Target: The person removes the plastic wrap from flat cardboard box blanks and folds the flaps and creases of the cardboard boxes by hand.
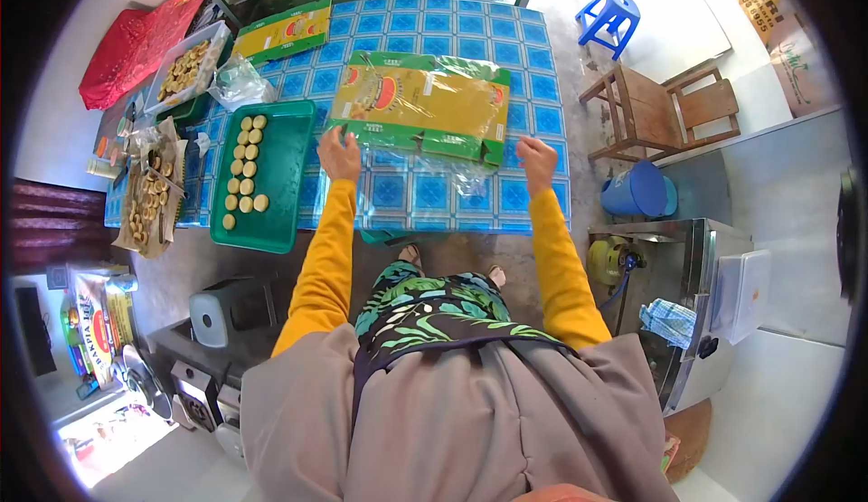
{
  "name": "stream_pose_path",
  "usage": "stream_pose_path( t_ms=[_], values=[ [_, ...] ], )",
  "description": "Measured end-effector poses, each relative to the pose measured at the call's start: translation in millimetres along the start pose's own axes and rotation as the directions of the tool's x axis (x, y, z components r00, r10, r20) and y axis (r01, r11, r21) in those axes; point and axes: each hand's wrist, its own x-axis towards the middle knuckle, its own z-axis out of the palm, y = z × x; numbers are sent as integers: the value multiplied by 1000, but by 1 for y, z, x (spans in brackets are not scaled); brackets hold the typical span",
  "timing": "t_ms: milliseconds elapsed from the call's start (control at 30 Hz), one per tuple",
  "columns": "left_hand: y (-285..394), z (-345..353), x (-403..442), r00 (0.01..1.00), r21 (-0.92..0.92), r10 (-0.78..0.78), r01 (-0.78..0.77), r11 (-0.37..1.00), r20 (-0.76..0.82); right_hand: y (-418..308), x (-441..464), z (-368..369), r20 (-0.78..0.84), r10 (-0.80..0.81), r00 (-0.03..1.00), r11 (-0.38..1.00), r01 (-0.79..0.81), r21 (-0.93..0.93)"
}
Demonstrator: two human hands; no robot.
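A flat green-and-yellow printed cardboard box [434, 108] lies on the table under a crumpled sheet of clear plastic [466, 176]. My left hand [339, 156] is at the box's near left corner, its fingers slightly bent and apart, beside the plastic's edge. Off to the right of the box, my right hand [539, 163] is curled closed; whatever may be between its fingers is too small to make out. Left of my left hand sits a green tray [287, 172] with round pale pastries [240, 167] in two uneven rows.
The table has a blue checked cover [407, 203]. Another printed box [285, 30], a plastic tub of baked pieces [185, 68] and a paper-lined tray [145, 240] stand leftward. A wooden chair [637, 118], blue stool [615, 14] and gas cylinder [608, 260] are on the right.
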Motion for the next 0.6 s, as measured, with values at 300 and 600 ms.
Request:
stream_pose_path(
  t_ms=[300,600],
  values=[
    [-44,51,65,976,166,96,-130,978,196,-27,17,101,-177,-42,983,660,-105,-744],
    [-43,58,86,947,333,-226,142,932,226,-45,15,102,-217,-26,976,533,-170,-829]
  ],
)
